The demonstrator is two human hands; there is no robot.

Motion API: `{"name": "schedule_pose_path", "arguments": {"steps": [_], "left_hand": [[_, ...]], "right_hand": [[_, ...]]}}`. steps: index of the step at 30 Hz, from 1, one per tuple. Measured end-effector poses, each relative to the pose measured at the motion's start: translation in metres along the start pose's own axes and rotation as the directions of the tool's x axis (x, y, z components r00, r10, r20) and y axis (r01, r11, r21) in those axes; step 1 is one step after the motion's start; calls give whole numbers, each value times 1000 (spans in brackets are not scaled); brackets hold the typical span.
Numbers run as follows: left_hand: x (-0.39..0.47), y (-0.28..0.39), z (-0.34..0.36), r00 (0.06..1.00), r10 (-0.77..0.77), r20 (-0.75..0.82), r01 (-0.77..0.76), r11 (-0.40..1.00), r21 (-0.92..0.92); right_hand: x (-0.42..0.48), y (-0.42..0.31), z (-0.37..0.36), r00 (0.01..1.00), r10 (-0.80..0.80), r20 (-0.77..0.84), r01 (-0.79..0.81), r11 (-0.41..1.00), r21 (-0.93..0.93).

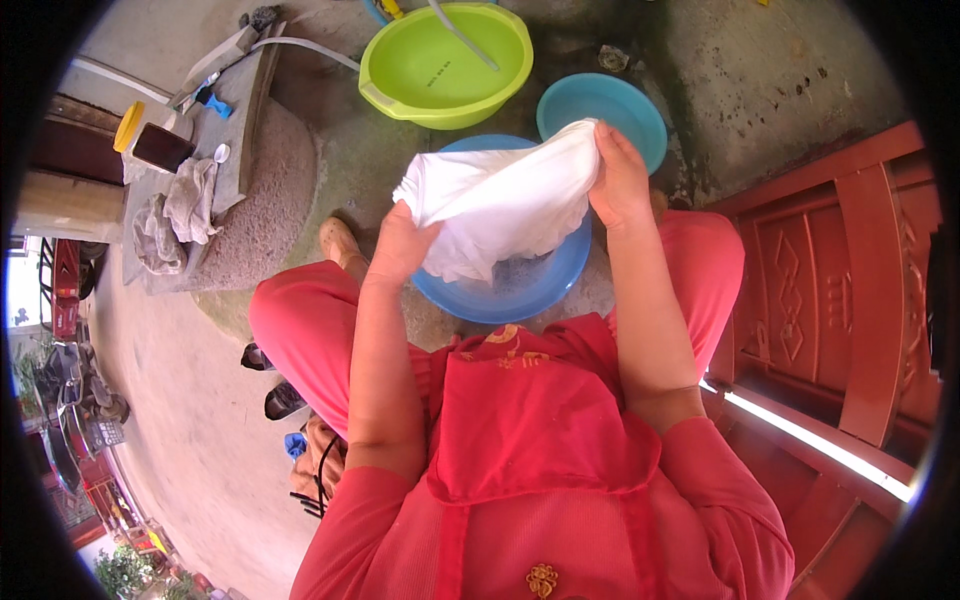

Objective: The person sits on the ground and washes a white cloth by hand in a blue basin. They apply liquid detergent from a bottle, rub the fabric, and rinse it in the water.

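A white cloth or garment (502,206) is stretched between my two hands. My left hand (405,240) grips its left end, the thumb lying along the edge. At the upper right corner my right hand (621,176) pinches the fabric. The cloth's loose lower part hangs over a blue basin (517,304), which holds water with some suds. Much of the basin is hidden behind the cloth. Just beyond my right hand stands a turquoise basin (637,112), and it seems to contain water.
A lime-green basin (420,67) with a hose (469,45) stands farther off. On the left, a stone slab (240,135) bears a phone (162,148), a yellow-lidded tub (129,127), a blue-handled brush (216,103) and grey rags (187,199). A red panelled door (810,300) is at right.
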State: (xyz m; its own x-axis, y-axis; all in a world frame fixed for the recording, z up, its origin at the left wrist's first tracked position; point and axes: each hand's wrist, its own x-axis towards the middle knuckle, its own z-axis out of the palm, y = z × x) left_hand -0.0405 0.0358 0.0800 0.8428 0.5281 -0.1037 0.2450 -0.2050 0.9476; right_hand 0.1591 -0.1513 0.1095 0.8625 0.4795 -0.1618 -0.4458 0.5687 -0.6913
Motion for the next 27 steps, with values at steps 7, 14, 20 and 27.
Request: {"name": "schedule_pose_path", "arguments": {"steps": [7,14,20,27], "left_hand": [[-8,36,3,975,-99,-197,-37,808,-588],[3,22,-4,983,-142,-118,-11,593,-805],[11,20,-10,965,-261,10,170,598,-783],[25,-89,7,826,-539,-162,507,838,-203]], "right_hand": [[-11,-20,13,996,19,90,-19,1000,1],[-10,-19,10,993,96,69,-95,995,-11],[-1,-4,-2,988,152,33,-149,985,-85],[24,50,-68,919,139,-368,-329,784,-526]]}}
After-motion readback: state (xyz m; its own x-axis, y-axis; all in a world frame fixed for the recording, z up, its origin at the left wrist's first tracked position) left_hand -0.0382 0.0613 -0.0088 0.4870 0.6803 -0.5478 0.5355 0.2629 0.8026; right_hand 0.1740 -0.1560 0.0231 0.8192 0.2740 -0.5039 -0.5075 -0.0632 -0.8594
